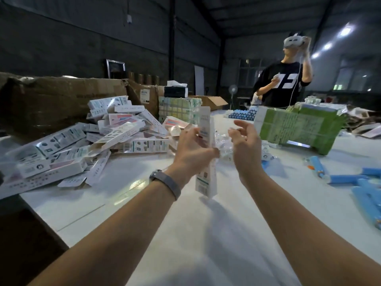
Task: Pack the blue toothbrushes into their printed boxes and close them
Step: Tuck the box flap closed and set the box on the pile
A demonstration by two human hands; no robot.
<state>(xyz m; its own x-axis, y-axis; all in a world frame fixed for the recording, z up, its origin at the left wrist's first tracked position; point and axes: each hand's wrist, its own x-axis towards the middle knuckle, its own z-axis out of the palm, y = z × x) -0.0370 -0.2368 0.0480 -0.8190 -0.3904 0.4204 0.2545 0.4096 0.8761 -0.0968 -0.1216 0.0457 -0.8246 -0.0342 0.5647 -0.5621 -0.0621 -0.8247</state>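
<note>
My left hand [192, 146] grips a tall printed box [206, 153] and holds it upright above the white table [185, 234], its top flap standing open. My right hand [244, 139] hovers just right of the box with fingers loosely spread, holding nothing. Clear plastic wrapping [223, 144] lies behind and between the hands. Blue toothbrushes [362, 182] lie on the table at the right edge.
A heap of printed boxes [86, 145] covers the table's left side. A green bundle of flat boxes [299, 126] stands at right, another bundle [179, 108] behind. Large brown cartons [61, 100] line the left. A person [282, 79] stands at the far side.
</note>
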